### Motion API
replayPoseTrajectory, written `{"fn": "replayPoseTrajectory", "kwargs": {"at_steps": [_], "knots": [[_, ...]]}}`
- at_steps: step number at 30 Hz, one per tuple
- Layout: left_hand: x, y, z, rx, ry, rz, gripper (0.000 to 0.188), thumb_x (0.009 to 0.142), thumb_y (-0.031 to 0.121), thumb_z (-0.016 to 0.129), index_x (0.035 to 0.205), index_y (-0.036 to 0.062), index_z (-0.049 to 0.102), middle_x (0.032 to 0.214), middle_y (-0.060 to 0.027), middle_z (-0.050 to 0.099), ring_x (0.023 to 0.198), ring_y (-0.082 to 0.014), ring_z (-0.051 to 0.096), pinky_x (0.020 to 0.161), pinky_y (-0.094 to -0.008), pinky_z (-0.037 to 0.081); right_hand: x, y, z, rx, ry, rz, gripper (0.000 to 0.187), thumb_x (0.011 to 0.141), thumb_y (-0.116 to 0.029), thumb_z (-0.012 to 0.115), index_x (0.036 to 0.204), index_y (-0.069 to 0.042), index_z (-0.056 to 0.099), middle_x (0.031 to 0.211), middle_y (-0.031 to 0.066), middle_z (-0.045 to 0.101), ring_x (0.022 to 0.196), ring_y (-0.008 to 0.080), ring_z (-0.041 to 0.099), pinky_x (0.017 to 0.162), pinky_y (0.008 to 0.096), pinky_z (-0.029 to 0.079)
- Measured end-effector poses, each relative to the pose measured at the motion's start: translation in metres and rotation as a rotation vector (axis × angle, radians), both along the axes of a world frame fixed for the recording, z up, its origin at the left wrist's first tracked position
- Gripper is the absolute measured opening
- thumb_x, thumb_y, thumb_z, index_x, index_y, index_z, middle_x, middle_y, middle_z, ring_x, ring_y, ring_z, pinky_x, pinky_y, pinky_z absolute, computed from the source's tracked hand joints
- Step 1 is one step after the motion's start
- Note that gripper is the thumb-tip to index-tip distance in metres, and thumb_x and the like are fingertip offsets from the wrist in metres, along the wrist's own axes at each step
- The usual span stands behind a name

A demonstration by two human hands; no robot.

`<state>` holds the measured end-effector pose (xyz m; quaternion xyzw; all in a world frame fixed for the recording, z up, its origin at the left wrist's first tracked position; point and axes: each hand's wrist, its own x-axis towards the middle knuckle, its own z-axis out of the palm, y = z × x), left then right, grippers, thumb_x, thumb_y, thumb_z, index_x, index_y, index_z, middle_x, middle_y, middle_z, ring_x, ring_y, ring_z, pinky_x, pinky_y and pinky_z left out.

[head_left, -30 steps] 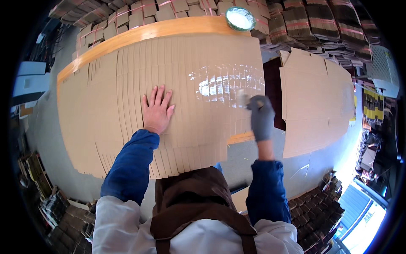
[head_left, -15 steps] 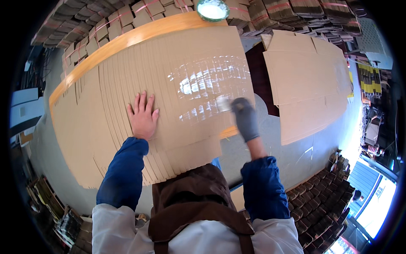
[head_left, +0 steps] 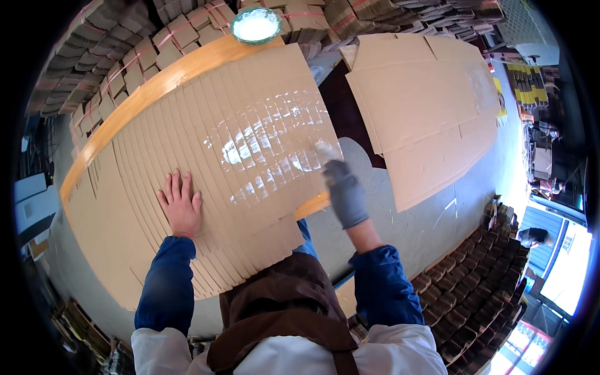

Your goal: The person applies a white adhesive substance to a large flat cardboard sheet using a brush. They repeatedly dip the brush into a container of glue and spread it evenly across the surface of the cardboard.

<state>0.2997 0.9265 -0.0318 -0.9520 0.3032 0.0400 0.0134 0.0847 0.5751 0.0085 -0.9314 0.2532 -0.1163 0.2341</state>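
Note:
A fan of overlapping brown cardboard sheets (head_left: 150, 144) covers the wooden table, their edges showing as narrow parallel strips. Flat on the strips, fingers spread, rests my left hand (head_left: 182, 206), bare and holding nothing else. My right hand (head_left: 345, 195), in a dark grey glove, is closed round a brush (head_left: 324, 150) whose pale head is blurred. The brush is at the right edge of the sheets; its handle is hidden in the glove. Left of it, a shiny wet white coating (head_left: 250, 147) streaks across the strips.
A green-rimmed bowl (head_left: 256, 41) of white stuff sits on the table's far wooden edge (head_left: 181, 72). To the right lies another stack of flat cardboard (head_left: 425, 119). Tied cardboard bundles (head_left: 134, 62) line the back; more stacked cardboard (head_left: 465, 300) stands lower right.
My right hand has moved the brush toward the right edge of the sheets. The wet coating covers more of the near strips. My left hand stays flat; the whole view has shifted.

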Motion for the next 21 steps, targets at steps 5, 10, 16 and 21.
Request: {"fn": "replayPoseTrajectory", "kwargs": {"at_steps": [5,10,16,21], "knots": [[0.001,0.002,0.0,-0.022,-0.002,-0.011,0.056,0.094,0.033,0.053,0.148,0.0184,0.043,0.16,-0.0055,0.028,0.149,-0.029,0.02,0.118,-0.0572,0.013,0.0,-0.037,0.001,0.054,-0.036,-0.193,0.022,0.088,0.0,0.055,0.108,-0.006,0.063,0.109,0.0159,0.063,0.09,0.0365,0.065,0.076,0.0431,0.054],[0.003,-0.005,0.0,-0.03,0.011,-0.021,0.057,0.093,0.032,0.053,0.148,0.0179,0.042,0.161,-0.0054,0.027,0.15,-0.0289,0.019,0.119,-0.057,0.012,-0.009,-0.019,-0.018,0.081,0.274,-0.12,0.019,0.091,-0.006,0.055,0.106,-0.007,0.065,0.116,0.0132,0.064,0.098,0.034,0.066,0.079,0.041,0.057],[0.001,-0.01,0.004,-0.012,0.04,-0.006,0.058,0.093,0.032,0.053,0.148,0.0168,0.042,0.162,-0.0058,0.025,0.15,-0.0292,0.019,0.119,-0.057,0.011,0.022,-0.022,-0.013,-0.004,0.269,-0.003,0.018,0.093,-0.009,0.057,0.11,-0.007,0.063,0.111,0.0169,0.064,0.089,0.0371,0.067,0.076,0.045,0.055],[0.002,-0.005,0.007,-0.003,0.05,0.008,0.059,0.092,0.032,0.055,0.147,0.0162,0.043,0.162,-0.0069,0.025,0.15,-0.0304,0.018,0.119,-0.0576,0.011,0.056,-0.043,0.0,-0.148,0.112,0.043,0.013,0.096,-0.012,0.052,0.103,-0.008,0.062,0.101,0.0147,0.061,0.079,0.0369,0.065,0.069,0.0466,0.054]]}}
